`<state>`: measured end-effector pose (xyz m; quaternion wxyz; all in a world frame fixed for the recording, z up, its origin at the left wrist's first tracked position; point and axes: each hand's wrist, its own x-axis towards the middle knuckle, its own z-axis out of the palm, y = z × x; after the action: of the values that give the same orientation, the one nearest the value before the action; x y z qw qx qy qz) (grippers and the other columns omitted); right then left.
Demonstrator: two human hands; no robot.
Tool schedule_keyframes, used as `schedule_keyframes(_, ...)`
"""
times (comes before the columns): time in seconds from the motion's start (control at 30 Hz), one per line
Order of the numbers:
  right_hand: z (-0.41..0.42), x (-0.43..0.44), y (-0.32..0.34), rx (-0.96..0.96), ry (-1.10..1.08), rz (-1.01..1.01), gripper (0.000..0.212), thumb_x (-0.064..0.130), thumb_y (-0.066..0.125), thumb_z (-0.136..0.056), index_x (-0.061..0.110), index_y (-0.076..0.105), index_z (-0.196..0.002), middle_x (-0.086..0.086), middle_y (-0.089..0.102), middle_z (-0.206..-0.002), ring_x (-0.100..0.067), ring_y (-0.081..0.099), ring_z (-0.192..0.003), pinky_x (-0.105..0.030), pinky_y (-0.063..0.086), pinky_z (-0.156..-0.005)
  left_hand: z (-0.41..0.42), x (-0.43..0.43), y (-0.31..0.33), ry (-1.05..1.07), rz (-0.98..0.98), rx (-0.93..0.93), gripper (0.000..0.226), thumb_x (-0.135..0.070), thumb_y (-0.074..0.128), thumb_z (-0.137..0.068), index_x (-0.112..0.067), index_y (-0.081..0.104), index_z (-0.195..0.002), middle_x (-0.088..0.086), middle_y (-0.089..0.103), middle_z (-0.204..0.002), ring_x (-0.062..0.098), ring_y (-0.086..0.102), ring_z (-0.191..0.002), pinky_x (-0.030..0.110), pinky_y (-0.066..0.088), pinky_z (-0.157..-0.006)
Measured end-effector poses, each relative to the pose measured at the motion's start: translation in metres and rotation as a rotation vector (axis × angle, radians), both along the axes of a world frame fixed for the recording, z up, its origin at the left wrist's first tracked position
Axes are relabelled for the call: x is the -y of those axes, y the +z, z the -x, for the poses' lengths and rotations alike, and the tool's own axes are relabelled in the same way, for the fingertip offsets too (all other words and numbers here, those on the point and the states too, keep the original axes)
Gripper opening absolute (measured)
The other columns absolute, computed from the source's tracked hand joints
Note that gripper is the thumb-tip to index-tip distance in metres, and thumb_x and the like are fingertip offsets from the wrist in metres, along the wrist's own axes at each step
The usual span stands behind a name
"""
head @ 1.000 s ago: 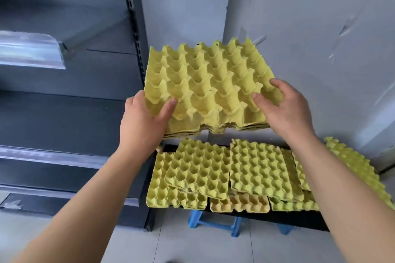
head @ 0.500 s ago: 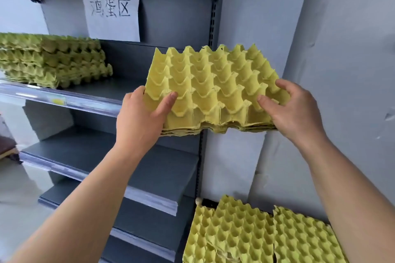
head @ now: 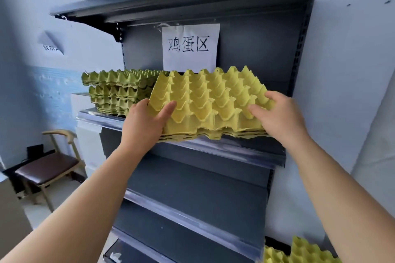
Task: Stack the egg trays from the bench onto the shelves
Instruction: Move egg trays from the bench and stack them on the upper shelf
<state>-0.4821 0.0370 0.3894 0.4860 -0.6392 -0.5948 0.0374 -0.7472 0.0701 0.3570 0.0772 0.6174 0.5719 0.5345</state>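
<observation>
Left hand (head: 143, 123) and right hand (head: 277, 116) clamp the trays (head: 210, 100) at the shelf (head: 224, 149) lip; advise sliding level, square beside the stack (head: 119, 89).

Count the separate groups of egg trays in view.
3: a stack on the shelf at left, a bundle in both hands, and loose trays at bottom right, partly cut off.

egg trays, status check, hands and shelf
Left hand and right hand gripping held tray stack. Over shelf edge, beside stacked trays. Nothing blocking.
</observation>
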Motion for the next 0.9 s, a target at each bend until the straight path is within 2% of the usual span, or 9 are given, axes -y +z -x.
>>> schedule_keyframes(0.07,0.021,-0.014,0.006,-0.001,0.011,-0.001,0.059,0.039,0.062,-0.087,0.018,0.044,-0.139,-0.002,0.048,-0.140,-0.017,0.051,-0.103,-0.027,0.034,-0.078,0.021,-0.014,0.008,0.013,-0.012,-0.014,0.094,-0.072,0.051,-0.078,-0.005,0.039,-0.144,0.013,0.048,-0.142,0.028,0.043,-0.131,0.042,0.037,-0.105)
schedule_keyframes(0.17,0.048,-0.039,0.019,0.012,0.016,-0.022,0.059,0.040,0.061,-0.087,0.018,0.044,-0.140,-0.001,0.048,-0.140,-0.022,0.050,-0.119,-0.029,0.035,-0.082,0.049,-0.040,0.019,0.025,-0.037,0.009,0.097,-0.075,0.050,-0.077,-0.004,0.041,-0.142,0.014,0.048,-0.142,0.028,0.043,-0.132,0.042,0.036,-0.107)
schedule_keyframes(0.3,0.086,-0.085,0.037,0.033,0.045,-0.060,0.062,0.042,0.061,-0.087,0.017,0.043,-0.140,-0.001,0.047,-0.142,-0.023,0.046,-0.125,-0.032,0.038,-0.089,0.085,-0.074,0.034,0.068,-0.093,0.012,0.096,-0.076,0.047,-0.077,-0.003,0.044,-0.139,0.012,0.054,-0.136,0.029,0.047,-0.128,0.041,0.039,-0.101)
schedule_keyframes(0.43,0.120,-0.135,0.050,0.039,0.083,-0.110,0.064,0.042,0.061,-0.087,0.014,0.042,-0.141,-0.003,0.046,-0.143,-0.023,0.047,-0.125,-0.035,0.040,-0.095,0.117,-0.114,0.049,0.139,-0.121,0.032,0.081,-0.072,0.051,-0.080,-0.001,0.056,-0.120,0.011,0.062,-0.114,0.030,0.054,-0.113,0.034,0.039,-0.083)
schedule_keyframes(0.5,0.135,-0.160,0.055,0.039,0.110,-0.116,0.064,0.043,0.061,-0.087,0.013,0.042,-0.141,-0.003,0.045,-0.144,-0.023,0.046,-0.127,-0.037,0.040,-0.098,0.135,-0.133,0.055,0.149,-0.128,0.028,0.082,-0.081,0.052,-0.072,-0.006,0.059,-0.103,0.007,0.065,-0.098,0.030,0.058,-0.101,0.036,0.043,-0.078)
schedule_keyframes(0.53,0.142,-0.173,0.058,0.040,0.121,-0.117,0.064,0.043,0.061,-0.087,0.013,0.042,-0.141,-0.002,0.045,-0.144,-0.023,0.046,-0.127,-0.037,0.040,-0.098,0.143,-0.141,0.057,0.146,-0.135,0.027,0.086,-0.084,0.054,-0.066,-0.007,0.060,-0.103,0.003,0.065,-0.096,0.027,0.060,-0.098,0.037,0.046,-0.079)
schedule_keyframes(0.63,0.163,-0.207,0.066,0.036,0.157,-0.121,0.065,0.045,0.061,-0.086,0.014,0.043,-0.140,-0.001,0.046,-0.143,-0.021,0.047,-0.126,-0.037,0.042,-0.099,0.162,-0.161,0.063,0.169,-0.132,0.020,0.070,-0.065,0.069,-0.071,-0.010,0.059,-0.114,-0.008,0.056,-0.100,0.017,0.054,-0.097,0.030,0.039,-0.080)
schedule_keyframes(0.8,0.197,-0.251,0.074,0.056,0.188,-0.104,0.065,0.047,0.062,-0.085,0.013,0.045,-0.138,-0.001,0.048,-0.141,-0.021,0.047,-0.125,-0.030,0.037,-0.091,0.202,-0.207,0.064,0.198,-0.118,0.016,0.093,-0.083,0.063,-0.057,-0.005,0.060,-0.108,0.010,0.067,-0.103,0.032,0.061,-0.099,0.041,0.047,-0.076)
schedule_keyframes(0.9,0.218,-0.272,0.077,0.065,0.174,-0.089,0.066,0.049,0.063,-0.085,0.011,0.047,-0.136,-0.002,0.051,-0.138,-0.022,0.049,-0.123,-0.029,0.035,-0.086,0.225,-0.232,0.068,0.194,-0.107,0.040,0.109,-0.086,0.061,-0.053,0.005,0.054,-0.114,0.024,0.061,-0.114,0.040,0.056,-0.109,0.054,0.046,-0.089)
